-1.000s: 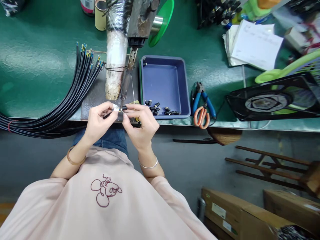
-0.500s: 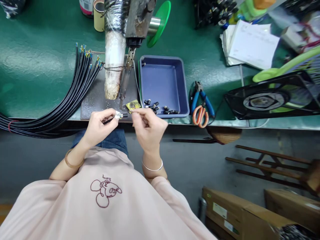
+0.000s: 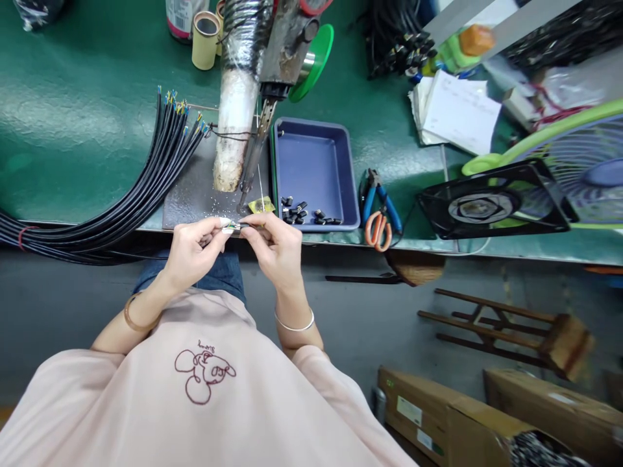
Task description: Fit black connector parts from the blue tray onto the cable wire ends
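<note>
**Both hands pinched on one cable end at the near bench edge**

- Left hand [image 3: 192, 251]: thumb and forefinger are pressed together on a thin black cable end [image 3: 228, 226], with the other fingers curled in. It is held just over the near edge of the bench [image 3: 73, 130].
- Right hand [image 3: 275, 245]: the fingers are pinching a small dark part [image 3: 244, 226] right at the tip of that cable end. The joint is too small to tell whether the two are mated or only touching. The two hands sit almost tip to tip.
- There is a bangle on each wrist.

Around the hands:
- A grey plate [image 3: 189, 194] lies directly behind them, with a yellow scrap [image 3: 261, 205] on its near right corner.
- An iron-like tool [image 3: 253, 152] is tilted down, its tip close to the plate. It sits beside a white wrapped cylinder [image 3: 233, 130].
- A bundle of black cables [image 3: 146, 188] lies left of the plate and runs off the left side. Its stripped coloured ends are fanned out near the plate's far corner.
- A blue tray [image 3: 314, 130] stands just right of the plate, with loose black parts [image 3: 311, 214] grouped at its near end.
- Blue-handled pliers [image 3: 384, 198] and orange-handled scissors [image 3: 377, 228] lie just right of the tray, overlapping.
- Further right, a black-framed fan [image 3: 487, 207] lies flat, with a green fan [image 3: 559, 155] behind it.
- At the far side are papers [image 3: 457, 110], a green spool [image 3: 314, 55] and a tape roll [image 3: 204, 30].
- Below the bench, on the floor, are a wooden stool [image 3: 511, 324] and cardboard boxes [image 3: 438, 415].
</note>
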Available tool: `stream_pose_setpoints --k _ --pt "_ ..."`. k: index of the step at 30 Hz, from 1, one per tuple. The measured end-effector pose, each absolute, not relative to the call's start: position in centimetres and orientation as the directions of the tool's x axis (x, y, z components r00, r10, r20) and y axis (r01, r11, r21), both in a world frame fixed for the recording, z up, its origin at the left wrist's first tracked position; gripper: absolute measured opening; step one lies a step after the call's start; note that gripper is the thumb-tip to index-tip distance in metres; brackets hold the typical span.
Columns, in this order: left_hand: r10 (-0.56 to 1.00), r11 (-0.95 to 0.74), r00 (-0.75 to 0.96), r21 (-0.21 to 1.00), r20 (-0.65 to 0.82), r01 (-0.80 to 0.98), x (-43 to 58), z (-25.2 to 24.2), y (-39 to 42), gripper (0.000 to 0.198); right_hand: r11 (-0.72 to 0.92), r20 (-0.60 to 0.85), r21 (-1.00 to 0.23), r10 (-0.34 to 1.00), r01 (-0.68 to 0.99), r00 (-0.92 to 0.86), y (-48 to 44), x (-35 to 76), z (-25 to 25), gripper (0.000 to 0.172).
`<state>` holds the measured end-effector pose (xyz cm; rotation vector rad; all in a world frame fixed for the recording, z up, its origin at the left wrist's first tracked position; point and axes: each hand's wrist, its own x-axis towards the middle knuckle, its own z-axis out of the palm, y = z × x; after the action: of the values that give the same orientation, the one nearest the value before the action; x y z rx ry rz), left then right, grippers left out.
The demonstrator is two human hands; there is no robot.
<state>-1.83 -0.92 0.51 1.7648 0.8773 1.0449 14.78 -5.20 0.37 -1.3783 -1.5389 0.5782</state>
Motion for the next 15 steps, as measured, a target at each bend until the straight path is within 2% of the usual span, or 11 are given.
stream_pose_setpoints --k 5,10,15 --pt "0.877 -0.390 0.340 0.916 0.339 0.094 -1.62 0.30 -0.74 0.012 0.269 0.363 -0.831 0.925 0.488 0.110 -5.48 14.49 0.13 0.011" --pt "0.890 -0.323 0.357 0.945 0.283 0.056 -1.54 0.23 -0.49 0.014 0.245 0.365 -0.817 0.921 0.523 0.138 -5.64 14.44 -0.07 0.015" --pt "0.914 -0.251 0.336 0.968 0.228 0.026 -1.10 -0.14 -0.13 0.013 0.284 0.487 -0.792 0.828 0.540 0.278 -6.10 14.01 -0.48 0.016"
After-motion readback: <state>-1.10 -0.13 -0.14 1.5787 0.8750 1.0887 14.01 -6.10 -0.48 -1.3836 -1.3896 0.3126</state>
